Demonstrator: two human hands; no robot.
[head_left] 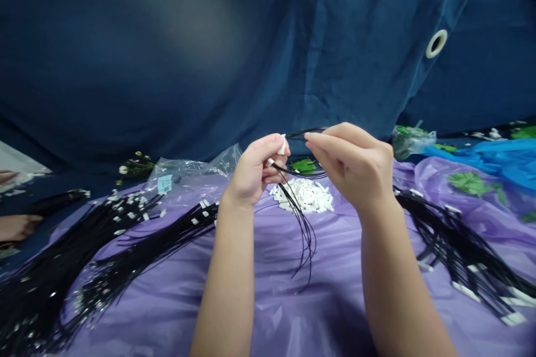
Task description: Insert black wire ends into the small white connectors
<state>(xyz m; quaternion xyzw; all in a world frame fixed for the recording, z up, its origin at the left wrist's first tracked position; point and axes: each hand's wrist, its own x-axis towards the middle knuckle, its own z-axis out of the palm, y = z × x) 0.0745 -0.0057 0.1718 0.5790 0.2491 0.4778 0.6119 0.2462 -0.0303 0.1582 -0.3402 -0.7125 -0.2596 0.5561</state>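
My left hand [256, 170] pinches a white plastic connector [282, 145] between thumb and finger. Thin black wires [309, 133] run from that connector across to my right hand [355, 162], whose thumb and fingertips are pressed together; the tip of what they pinch is too small to see clearly. A second white connector [270, 162] sits lower in my left hand, and its black wires also curve to the right. Loose wire ends [304, 234] dangle below over the purple sheet. Just beyond and below both hands lies a pile of small white connectors [307, 196].
Bundles of black wires [138, 245] lie on the left, another wire bundle [452, 234] on the right, all on a purple plastic sheet [285, 312]. Clear plastic bags [196, 170] rest behind. A blue curtain [209, 56] hangs ahead. Another person's hand [19, 227] shows at far left.
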